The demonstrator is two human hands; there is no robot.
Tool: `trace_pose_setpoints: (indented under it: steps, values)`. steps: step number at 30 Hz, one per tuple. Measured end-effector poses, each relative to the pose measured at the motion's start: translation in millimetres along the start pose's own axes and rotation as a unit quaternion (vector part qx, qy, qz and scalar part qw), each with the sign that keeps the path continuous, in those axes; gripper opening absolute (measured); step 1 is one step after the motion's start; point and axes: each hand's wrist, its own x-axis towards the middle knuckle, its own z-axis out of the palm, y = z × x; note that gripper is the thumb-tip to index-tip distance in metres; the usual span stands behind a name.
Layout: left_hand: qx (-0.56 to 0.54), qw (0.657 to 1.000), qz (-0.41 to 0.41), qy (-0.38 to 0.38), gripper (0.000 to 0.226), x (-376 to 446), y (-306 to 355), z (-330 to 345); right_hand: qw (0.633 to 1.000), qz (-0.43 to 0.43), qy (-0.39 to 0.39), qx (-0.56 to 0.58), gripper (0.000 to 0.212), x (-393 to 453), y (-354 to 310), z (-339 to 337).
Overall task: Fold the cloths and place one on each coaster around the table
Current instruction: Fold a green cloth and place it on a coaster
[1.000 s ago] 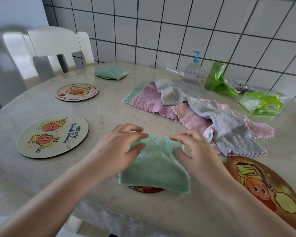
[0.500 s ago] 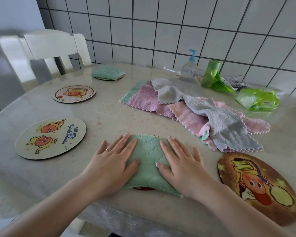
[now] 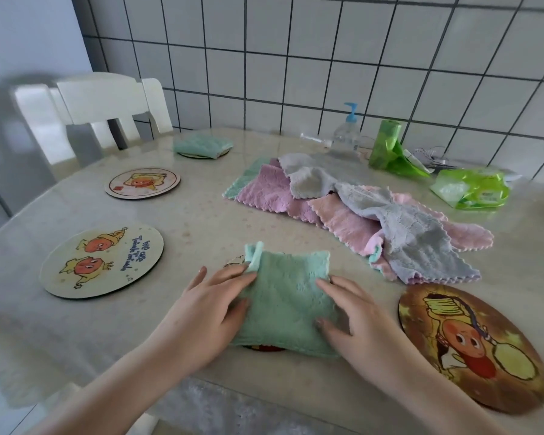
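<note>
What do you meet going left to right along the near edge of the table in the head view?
Two-figure coaster → left hand → green cloth → right hand → dark coaster.

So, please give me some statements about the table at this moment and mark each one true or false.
1. Both hands, left hand and right hand, rest on the green cloth. True.
2. The far coaster already carries a folded green cloth. True.
3. The dark coaster on the right has a cloth on it. False: it is bare.
4. The pile of cloths is only grey. False: pink, grey and green cloths.
5. The pump bottle stands near the tiled wall. True.
</note>
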Motion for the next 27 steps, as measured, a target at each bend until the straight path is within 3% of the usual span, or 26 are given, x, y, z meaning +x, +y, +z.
trace_pose_setpoints:
  steps: [3,8,13,20,27]
  values:
    - [-0.122,0.992,0.001,0.031,0.043,9.0,3.6,0.1,0.997,-0.025,0.023,0.062,0.059,5.2,0.2,-5.9]
    - [-0.311,0.945,-0.094,0.035,0.055,55.8,-1.3,-16.5,0.977,-0.003,0.052,0.208,0.065,41.7,21.3,-17.4]
    - [-0.417,0.888,-0.193,-0.005,0.047,113.6,-2.6,-43.1,0.941,0.065,-0.037,0.329,0.064,95.1,24.0,-45.8]
    - [-0.337,0.89,-0.303,-0.046,0.048,136.4,-5.1,-89.5,0.931,0.1,-0.139,0.322,0.041,137.6,-22.5,-94.3]
    - [-0.28,0.884,-0.373,-0.04,0.05,126.1,-56.4,-145.0,0.936,0.084,-0.171,0.294,0.049,194.8,-90.2,-58.8]
